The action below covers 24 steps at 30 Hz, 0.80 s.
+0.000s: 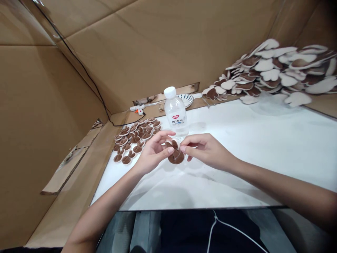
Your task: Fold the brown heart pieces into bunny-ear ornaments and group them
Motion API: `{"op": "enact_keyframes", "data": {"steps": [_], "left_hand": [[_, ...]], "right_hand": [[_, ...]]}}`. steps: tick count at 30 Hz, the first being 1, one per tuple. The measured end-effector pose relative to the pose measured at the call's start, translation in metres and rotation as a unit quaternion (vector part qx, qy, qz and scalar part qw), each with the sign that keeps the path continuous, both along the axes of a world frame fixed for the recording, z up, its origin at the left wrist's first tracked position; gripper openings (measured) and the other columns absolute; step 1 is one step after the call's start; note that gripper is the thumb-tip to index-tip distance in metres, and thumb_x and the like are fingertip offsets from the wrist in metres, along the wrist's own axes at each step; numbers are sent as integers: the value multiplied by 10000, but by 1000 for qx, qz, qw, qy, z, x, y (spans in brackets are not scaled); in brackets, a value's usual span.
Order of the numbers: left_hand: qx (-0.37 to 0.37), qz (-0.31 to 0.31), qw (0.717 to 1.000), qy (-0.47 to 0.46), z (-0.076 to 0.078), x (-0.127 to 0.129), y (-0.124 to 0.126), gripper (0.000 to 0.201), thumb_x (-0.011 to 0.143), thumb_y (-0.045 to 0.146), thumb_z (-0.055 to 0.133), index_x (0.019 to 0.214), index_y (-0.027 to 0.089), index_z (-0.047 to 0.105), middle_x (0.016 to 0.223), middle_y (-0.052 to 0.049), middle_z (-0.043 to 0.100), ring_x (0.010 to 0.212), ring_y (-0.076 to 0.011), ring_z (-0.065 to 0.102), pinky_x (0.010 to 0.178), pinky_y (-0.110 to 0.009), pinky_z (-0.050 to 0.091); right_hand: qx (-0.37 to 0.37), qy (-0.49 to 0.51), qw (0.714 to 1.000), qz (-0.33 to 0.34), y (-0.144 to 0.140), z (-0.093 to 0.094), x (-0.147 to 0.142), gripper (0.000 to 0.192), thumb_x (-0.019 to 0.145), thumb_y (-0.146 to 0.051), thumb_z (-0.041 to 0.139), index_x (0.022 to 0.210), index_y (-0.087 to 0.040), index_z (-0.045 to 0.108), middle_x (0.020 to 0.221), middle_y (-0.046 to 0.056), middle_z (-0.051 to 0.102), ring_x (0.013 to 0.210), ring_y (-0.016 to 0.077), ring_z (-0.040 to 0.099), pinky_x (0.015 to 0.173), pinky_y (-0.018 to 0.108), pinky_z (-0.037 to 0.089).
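Note:
In front of me I hold a brown felt rabbit-head piece (176,157) with two ears and a pale edge, just above the white tabletop (237,140). My left hand (156,151) pinches its left side between thumb and fingers. The thumb and fingertips of my right hand (205,150) are closed at the right side, by the ear. A thin pale line runs over the brown face; I cannot tell whether it is a strand or a seam. To the left lie several similar brown rabbit-head pieces (135,139), spread close together.
A clear water bottle (176,114) with a white cap stands just behind my hands. Behind it are a striped plate (187,100) and a white glue gun (138,108) with a black cable (86,70). White-and-brown felt shapes (271,74) are heaped at the back right. Cardboard walls (158,45) enclose the table.

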<state>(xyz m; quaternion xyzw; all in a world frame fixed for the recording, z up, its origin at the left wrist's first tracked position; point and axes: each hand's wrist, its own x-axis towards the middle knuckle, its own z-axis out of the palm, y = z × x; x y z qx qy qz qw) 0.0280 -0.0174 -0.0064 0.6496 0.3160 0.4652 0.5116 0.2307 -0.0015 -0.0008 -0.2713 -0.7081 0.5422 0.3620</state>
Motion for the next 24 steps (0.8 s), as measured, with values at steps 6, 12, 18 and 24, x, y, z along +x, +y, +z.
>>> {"op": "enact_keyframes", "data": {"steps": [6,12,18,24], "left_hand": [[8,24,999,-41,-7,-2,2,366,790,264,682,1136,227,570,862,-31,591,753,-121,566,683,-237,488],[16,20,999,-42,-8,-3,-2,360,785,260,687,1123,225,570,861,-33,621,728,-120,591,662,-235,501],[20,6,999,-24,-7,-3,-8,308,800,196,663,1098,217,586,918,-41,611,789,-128,617,692,-234,522],[15,13,1000,-20,-9,-3,-6,313,803,209,664,1106,214,581,905,-43,621,786,-130,621,712,-241,512]], "right_hand": [[-16,2,1000,9,-1,-2,1,136,826,-236,580,753,-145,650,702,22,617,654,128,589,616,262,539],[-79,18,996,37,-2,-2,-1,167,809,-308,610,772,-148,640,735,29,618,710,149,606,611,278,549],[-103,4,993,53,-4,-11,-5,164,770,-310,669,780,-147,660,741,26,638,683,133,606,577,250,544],[-101,22,994,24,-2,-13,-1,89,782,-206,618,734,-146,664,666,7,623,622,112,591,590,249,543]]}}
